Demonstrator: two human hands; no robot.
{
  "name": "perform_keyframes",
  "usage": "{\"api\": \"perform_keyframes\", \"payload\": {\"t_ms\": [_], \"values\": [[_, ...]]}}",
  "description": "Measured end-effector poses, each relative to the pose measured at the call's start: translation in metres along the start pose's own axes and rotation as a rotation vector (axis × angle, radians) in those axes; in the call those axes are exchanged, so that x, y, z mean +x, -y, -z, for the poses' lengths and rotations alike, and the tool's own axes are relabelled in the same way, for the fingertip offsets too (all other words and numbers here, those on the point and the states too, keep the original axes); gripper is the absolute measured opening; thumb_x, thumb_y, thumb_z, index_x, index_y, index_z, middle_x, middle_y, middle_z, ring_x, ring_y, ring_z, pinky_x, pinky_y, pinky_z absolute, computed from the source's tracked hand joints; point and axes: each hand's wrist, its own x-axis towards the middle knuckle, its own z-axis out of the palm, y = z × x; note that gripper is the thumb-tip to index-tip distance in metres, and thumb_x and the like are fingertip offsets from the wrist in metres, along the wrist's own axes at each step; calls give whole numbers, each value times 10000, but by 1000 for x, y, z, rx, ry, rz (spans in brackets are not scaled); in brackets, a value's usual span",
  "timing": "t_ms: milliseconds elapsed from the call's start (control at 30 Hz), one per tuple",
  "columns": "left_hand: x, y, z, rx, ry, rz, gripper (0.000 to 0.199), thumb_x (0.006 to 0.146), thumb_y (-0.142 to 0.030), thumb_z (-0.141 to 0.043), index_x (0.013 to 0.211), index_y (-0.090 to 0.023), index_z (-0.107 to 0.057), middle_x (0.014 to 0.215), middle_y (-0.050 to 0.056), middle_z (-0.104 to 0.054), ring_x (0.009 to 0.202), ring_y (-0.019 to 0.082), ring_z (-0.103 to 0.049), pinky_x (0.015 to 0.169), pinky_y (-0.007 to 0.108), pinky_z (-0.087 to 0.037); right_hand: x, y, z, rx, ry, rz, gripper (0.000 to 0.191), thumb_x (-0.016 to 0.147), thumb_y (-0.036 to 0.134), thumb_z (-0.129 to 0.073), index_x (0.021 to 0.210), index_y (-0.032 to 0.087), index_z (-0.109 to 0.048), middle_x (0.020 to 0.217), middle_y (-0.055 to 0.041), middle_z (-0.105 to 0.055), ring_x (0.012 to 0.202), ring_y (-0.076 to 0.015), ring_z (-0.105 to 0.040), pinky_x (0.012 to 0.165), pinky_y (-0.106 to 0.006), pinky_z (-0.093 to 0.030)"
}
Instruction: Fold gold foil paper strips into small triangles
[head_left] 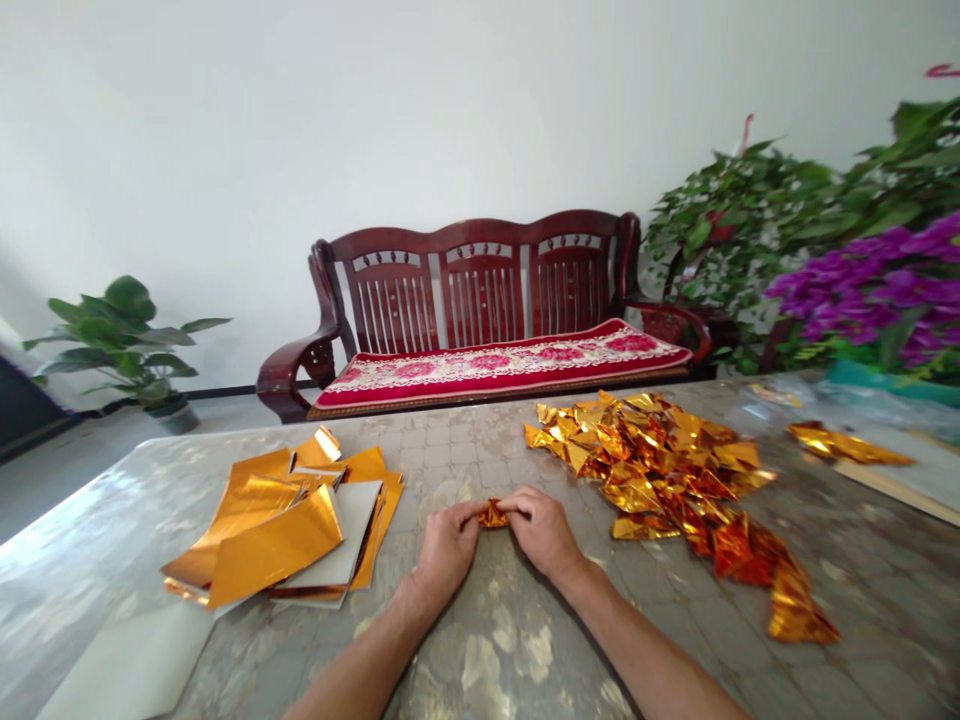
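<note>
Forearms [637, 630], each hand [448, 543] [543, 530] pinch-tight on foil [493, 515]

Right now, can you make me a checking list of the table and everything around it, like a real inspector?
Surface: patterned table, shiny in places.
Things in use: small gold piece between the hands; loose stack of gold sheets on the left; heap of folded gold pieces on the right.
Clutter: pale sheet at lower left; clear plastic at the far right.
Hands: left hand and right hand each pinch one end of the small gold piece.
Cables: nothing seen.
Surroundings: wooden bench with a red-edged cover; potted plant on the left; purple flowers on the right.
</note>
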Motion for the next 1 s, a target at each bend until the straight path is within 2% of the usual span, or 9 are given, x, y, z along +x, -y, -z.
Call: {"api": "perform_keyframes", "payload": {"t_ms": [300,700,800,933,1000], "values": [[0,1,-2,-23,8,31,388,815,-57,-489,1004,-246,-771,991,13,-782,909,193,-735,874,332,-569,-1,1,1,34,1,-34,317,754,54,-543,819,240,-792,810,-36,-744,755,-172,-697,730,-285,-547],[1,4,-3,-99,25,44,382,819,-74,-477,998,-243,-769,953,21,-786,794,179,-732,781,315,-590,-1,2,0,3,0,-21,327,739,46,-539,786,250,-791,783,-30,-748,723,-177,-697,700,-286,-543],[3,2,-1,-92,40,57,361,840,-90,-482,1013,-239,-761,960,25,-785,804,188,-734,784,328,-588,0,4,4,15,15,-9,311,760,65,-542,829,237,-791,834,-44,-755,778,-188,-702,751,-305,-551],[5,3,0,-69,7,29,343,856,-99,-505,1050,-244,-748,1055,31,-769,990,209,-714,916,368,-550,0,3,8,58,37,18,324,808,101,-519,948,240,-776,983,-47,-764,931,-202,-702,876,-340,-544],[5,5,-1,-74,-11,44,350,853,-86,-501,1055,-236,-745,1059,35,-768,1001,208,-712,926,374,-546,-1,0,7,73,42,-2,335,828,118,-501,985,246,-768,1020,-40,-764,973,-206,-702,911,-356,-538]]}}
